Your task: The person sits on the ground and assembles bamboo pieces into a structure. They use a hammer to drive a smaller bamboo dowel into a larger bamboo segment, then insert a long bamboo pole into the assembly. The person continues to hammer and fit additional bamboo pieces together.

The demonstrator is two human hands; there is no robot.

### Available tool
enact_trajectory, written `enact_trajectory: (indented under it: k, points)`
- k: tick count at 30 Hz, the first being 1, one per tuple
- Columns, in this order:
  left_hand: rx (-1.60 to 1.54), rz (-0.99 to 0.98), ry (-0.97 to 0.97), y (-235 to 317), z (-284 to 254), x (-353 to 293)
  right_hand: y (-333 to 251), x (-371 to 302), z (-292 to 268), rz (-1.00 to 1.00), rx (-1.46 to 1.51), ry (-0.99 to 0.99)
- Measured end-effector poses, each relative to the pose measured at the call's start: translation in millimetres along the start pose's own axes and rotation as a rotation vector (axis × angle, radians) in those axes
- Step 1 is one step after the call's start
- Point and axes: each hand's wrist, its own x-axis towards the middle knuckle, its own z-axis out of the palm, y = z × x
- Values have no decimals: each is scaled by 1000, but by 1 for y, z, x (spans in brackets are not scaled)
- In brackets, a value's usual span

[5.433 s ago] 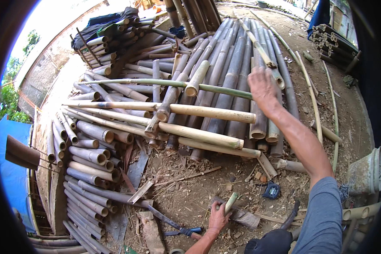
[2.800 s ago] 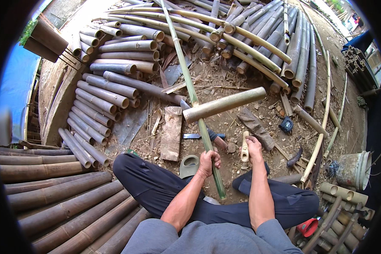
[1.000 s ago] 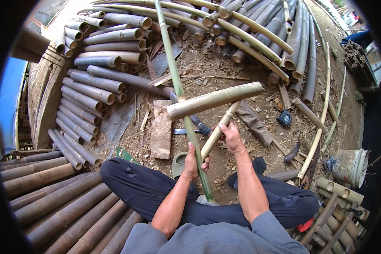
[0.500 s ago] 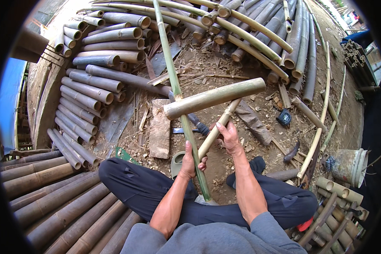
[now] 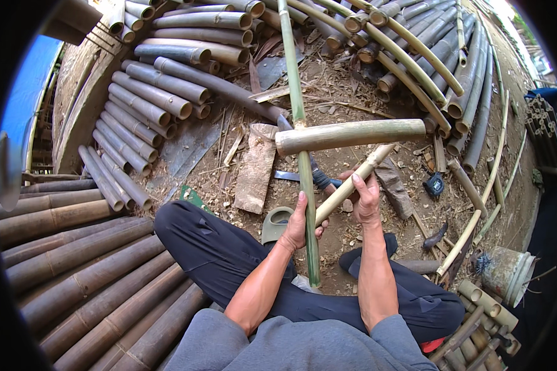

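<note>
My left hand [image 5: 300, 226] closes around a long green bamboo pole [image 5: 297, 99] and the lower end of a short, pale bamboo stick [image 5: 334, 201]. The pole runs from my lap up past the top edge. My right hand [image 5: 362, 201] grips the stick further up, its fingers around it. Near its left end, a thick bamboo piece [image 5: 353, 136] joins the pole crosswise; how they are fixed is hidden. The stick slants up to the right, its upper end just below the thick piece, seemingly apart from it. Beyond my hands lies a tool with a dark handle [image 5: 320, 178].
A wooden block [image 5: 255, 176], an olive slipper-like object [image 5: 275, 226], a dark tape measure [image 5: 434, 185] and wood chips lie on the dirt. Cut bamboo is stacked left [image 5: 86, 278], at the back [image 5: 198, 37] and back right [image 5: 439, 80]. A whitish bucket [image 5: 507, 275] lies at right.
The stick's upper end has come away from the underside of the thick piece and tilts further right. My view has shifted, and the pole stands more upright. Both hands keep their hold.
</note>
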Motion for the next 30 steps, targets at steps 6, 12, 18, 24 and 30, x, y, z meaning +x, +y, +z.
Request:
enact_trajectory:
  k: [6, 12, 18, 24, 30]
  points:
    - [42, 42, 2, -5, -3, 6, 5, 8, 0, 56, 60, -10]
    - [42, 89, -8, 1, -6, 5, 29, 4, -14, 164, 248, 88]
    - [-159, -74, -189, 4, -10, -2, 28, 7, -18, 197, 324, -6]
    - [-218, -74, -311, 8, -13, 0, 9, 9, 1, 124, 271, -2]
    - [-223, -95, -349, 2, -22, 1, -24, 60, -2, -6, 347, 228]
